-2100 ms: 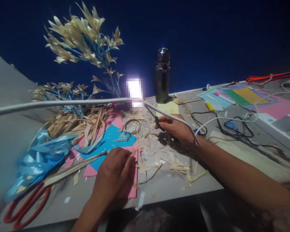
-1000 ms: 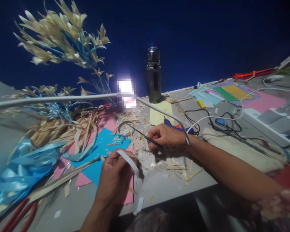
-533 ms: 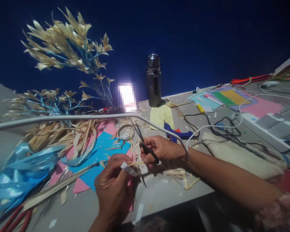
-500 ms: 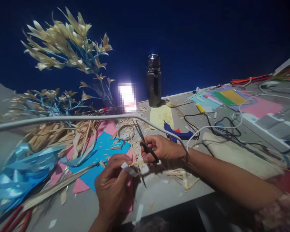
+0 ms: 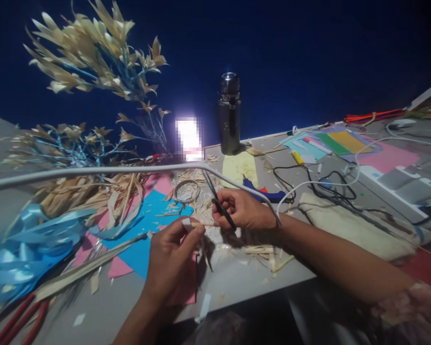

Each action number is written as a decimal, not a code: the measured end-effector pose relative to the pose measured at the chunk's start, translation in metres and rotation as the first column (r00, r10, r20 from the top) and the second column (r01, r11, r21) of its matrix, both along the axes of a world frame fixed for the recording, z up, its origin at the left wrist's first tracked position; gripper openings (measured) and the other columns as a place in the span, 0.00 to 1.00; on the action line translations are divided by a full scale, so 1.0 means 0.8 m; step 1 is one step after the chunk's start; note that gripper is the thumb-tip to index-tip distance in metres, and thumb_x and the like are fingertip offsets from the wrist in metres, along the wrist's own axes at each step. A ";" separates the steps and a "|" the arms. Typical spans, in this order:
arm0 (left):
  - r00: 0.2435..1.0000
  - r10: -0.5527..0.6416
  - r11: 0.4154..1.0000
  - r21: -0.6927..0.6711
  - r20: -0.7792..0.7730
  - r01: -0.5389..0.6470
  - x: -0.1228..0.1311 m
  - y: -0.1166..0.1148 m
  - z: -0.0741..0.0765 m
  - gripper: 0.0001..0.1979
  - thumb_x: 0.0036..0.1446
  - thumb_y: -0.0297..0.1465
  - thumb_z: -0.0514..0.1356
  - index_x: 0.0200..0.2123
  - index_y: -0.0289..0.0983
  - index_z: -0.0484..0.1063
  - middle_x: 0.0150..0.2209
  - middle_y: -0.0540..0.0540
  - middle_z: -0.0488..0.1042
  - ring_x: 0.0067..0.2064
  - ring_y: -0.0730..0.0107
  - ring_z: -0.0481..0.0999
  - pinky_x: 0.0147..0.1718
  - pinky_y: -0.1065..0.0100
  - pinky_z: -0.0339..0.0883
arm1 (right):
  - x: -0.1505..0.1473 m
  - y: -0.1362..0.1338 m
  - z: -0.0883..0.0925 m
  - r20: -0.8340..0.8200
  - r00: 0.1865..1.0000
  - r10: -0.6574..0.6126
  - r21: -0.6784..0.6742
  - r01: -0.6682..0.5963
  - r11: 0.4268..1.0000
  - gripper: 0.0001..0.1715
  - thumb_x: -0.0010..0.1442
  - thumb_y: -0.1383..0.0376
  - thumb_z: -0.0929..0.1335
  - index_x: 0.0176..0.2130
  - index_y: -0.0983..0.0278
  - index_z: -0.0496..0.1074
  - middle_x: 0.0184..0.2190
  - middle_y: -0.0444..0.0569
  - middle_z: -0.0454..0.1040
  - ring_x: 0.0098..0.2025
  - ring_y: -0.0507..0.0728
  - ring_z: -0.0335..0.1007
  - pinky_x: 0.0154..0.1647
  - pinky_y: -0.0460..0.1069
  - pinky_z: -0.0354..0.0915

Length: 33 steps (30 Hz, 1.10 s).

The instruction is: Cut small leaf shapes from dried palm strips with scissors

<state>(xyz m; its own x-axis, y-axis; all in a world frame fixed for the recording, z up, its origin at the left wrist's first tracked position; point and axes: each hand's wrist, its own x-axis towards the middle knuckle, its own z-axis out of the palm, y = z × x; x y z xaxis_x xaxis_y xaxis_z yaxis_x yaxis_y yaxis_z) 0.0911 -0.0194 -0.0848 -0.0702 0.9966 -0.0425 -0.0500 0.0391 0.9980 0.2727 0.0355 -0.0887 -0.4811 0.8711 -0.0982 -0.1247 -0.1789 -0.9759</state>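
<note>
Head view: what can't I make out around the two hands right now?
- Scissors: handles hidden inside the right hand; the blades are too thin to tell whether they are open or shut.
- Strip: near end covered by the left hand.
- Red handles: cut off by the bottom-left edge and blurred.
- Bright patch: pixelated, unreadable.

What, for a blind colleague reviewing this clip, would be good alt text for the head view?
A person's left hand pinches a thin pale strip while the right hand holds small black scissors beside it, above a grey table littered with dried-leaf scraps. Blue ribbon lies at the left edge; a dark bottle stands behind.
</note>
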 end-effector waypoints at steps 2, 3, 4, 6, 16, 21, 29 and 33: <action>0.997 -0.029 0.999 -0.030 0.073 0.031 0.005 0.002 -0.001 0.09 0.50 0.33 0.71 0.26 0.35 0.78 0.23 0.49 0.72 0.26 0.72 0.70 0.25 0.71 0.66 | 0.001 0.000 0.001 -0.002 1.000 -0.005 0.009 0.005 1.000 0.15 0.45 0.69 0.74 0.34 0.63 0.68 0.26 0.38 0.71 0.24 0.48 0.66 0.24 0.43 0.63; 0.993 -0.051 0.997 -0.058 0.110 0.058 0.006 0.003 -0.002 0.09 0.51 0.33 0.71 0.27 0.35 0.78 0.24 0.49 0.73 0.26 0.71 0.70 0.26 0.71 0.66 | 0.002 0.000 0.001 -0.002 1.000 0.003 0.016 -0.003 1.000 0.15 0.45 0.68 0.74 0.34 0.63 0.68 0.26 0.38 0.71 0.23 0.48 0.67 0.24 0.43 0.63; 0.991 -0.062 0.995 -0.068 0.122 0.071 0.006 0.003 -0.003 0.09 0.51 0.34 0.71 0.28 0.35 0.78 0.25 0.49 0.73 0.27 0.70 0.71 0.27 0.70 0.67 | 0.002 0.001 0.001 -0.001 1.000 0.014 0.025 -0.014 1.000 0.16 0.45 0.68 0.74 0.34 0.63 0.68 0.26 0.38 0.71 0.24 0.48 0.67 0.24 0.43 0.63; 0.995 -0.056 0.997 -0.055 0.084 0.060 0.001 0.003 -0.005 0.09 0.53 0.36 0.70 0.31 0.36 0.78 0.27 0.48 0.75 0.29 0.68 0.73 0.29 0.68 0.68 | 0.004 0.004 0.000 0.007 1.000 0.002 0.043 -0.002 0.999 0.15 0.45 0.69 0.74 0.33 0.64 0.68 0.25 0.38 0.71 0.24 0.48 0.66 0.24 0.42 0.63; 0.557 0.015 0.807 0.339 -0.830 0.483 -0.044 -0.013 -0.041 0.07 0.63 0.30 0.59 0.40 0.41 0.77 0.45 0.41 0.78 0.52 0.52 0.74 0.51 0.50 0.68 | 0.026 0.028 0.008 0.014 0.937 -0.348 0.121 0.344 0.931 0.16 0.47 0.64 0.76 0.34 0.64 0.69 0.24 0.39 0.69 0.21 0.48 0.67 0.21 0.43 0.64; 0.433 -0.033 0.688 0.293 -0.901 0.663 -0.041 -0.025 -0.042 0.09 0.62 0.28 0.59 0.30 0.42 0.75 0.43 0.44 0.80 0.55 0.50 0.73 0.53 0.46 0.66 | 0.022 0.034 -0.003 0.055 0.931 -0.361 0.122 0.352 0.928 0.18 0.44 0.65 0.77 0.31 0.64 0.67 0.22 0.38 0.69 0.22 0.49 0.67 0.22 0.44 0.66; 0.405 -0.015 0.725 0.269 -0.914 0.633 -0.003 -0.006 -0.031 0.05 0.64 0.31 0.59 0.36 0.38 0.75 0.39 0.41 0.77 0.47 0.51 0.73 0.45 0.49 0.67 | 0.023 0.039 -0.015 0.143 0.939 -0.312 0.194 0.282 0.939 0.18 0.45 0.63 0.77 0.30 0.63 0.67 0.21 0.38 0.69 0.20 0.48 0.66 0.19 0.43 0.60; 0.288 -0.010 0.724 0.192 -0.958 0.663 0.022 -0.008 -0.038 0.04 0.61 0.30 0.63 0.32 0.37 0.74 0.38 0.41 0.77 0.49 0.48 0.72 0.48 0.45 0.64 | 0.023 0.039 -0.018 0.160 0.941 -0.298 0.231 0.257 0.938 0.18 0.45 0.63 0.77 0.31 0.63 0.67 0.22 0.36 0.68 0.20 0.48 0.65 0.19 0.43 0.60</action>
<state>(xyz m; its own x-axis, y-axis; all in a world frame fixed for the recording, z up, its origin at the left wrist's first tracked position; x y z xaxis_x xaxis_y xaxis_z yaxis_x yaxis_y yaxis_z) 0.1085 -0.0255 -0.1155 0.6112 0.7511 0.2495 0.7011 -0.6601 0.2698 0.2913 0.0670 -0.1031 -0.2071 0.9779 0.0301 0.0500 0.0413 -0.9979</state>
